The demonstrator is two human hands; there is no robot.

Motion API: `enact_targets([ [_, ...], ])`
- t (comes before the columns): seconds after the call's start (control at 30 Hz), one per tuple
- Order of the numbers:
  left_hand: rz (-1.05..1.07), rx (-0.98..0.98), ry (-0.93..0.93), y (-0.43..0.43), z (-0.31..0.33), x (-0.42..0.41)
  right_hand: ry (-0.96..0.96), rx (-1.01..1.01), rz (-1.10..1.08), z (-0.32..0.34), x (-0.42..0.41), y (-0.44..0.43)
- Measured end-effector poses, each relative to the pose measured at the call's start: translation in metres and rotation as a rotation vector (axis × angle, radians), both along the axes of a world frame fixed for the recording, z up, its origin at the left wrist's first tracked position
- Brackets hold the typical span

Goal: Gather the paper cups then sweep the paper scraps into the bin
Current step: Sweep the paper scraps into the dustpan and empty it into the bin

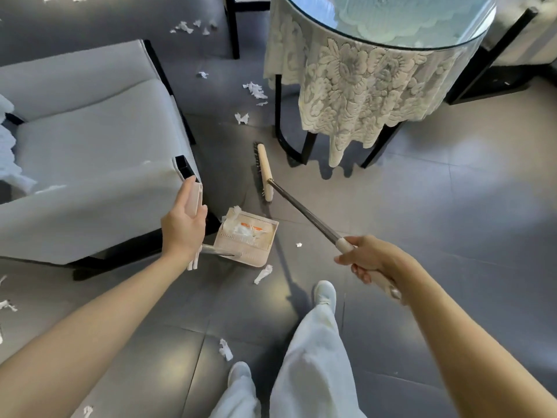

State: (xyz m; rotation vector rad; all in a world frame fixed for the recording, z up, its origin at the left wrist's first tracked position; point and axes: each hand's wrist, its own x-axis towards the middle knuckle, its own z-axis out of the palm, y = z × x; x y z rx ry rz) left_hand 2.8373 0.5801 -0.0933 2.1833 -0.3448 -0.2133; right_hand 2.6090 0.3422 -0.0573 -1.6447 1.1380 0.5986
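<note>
White paper scraps (256, 90) litter the floor (422, 206) toward upper centre, some already in the dustpan (250, 236) at mid-frame, steadied by the left grip (184, 224) closed round its handle while the right grip (370, 260), curled round the broom (264, 170), reaches to draw more in

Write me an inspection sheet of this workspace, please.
Surface: dark tiled floor, strewn with paper scraps.
Job's things: dustpan on the floor, holding scraps; broom head just beyond it; paper cups, nothing seen.
Clutter: nothing seen beyond the scraps.
Grippers: left hand holds the dustpan handle; right hand grips the broom handle.
Cables: nothing seen.
Surroundings: grey armchair on the left; glass-topped table with lace cloth ahead.
</note>
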Motion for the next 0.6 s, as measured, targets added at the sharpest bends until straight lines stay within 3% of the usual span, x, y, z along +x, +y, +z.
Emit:
enact_targets([
  [0.37, 0.233, 0.033, 0.059, -0.082, -0.01, -0.007, 0.127, -0.318, 0.496, -0.06, 0.158, -0.176],
  [0.6, 0.348, 0.033, 0.127, -0.072, 0.0, -0.027, 0.246, -0.126, 0.648, -0.063, 0.196, -0.181],
])
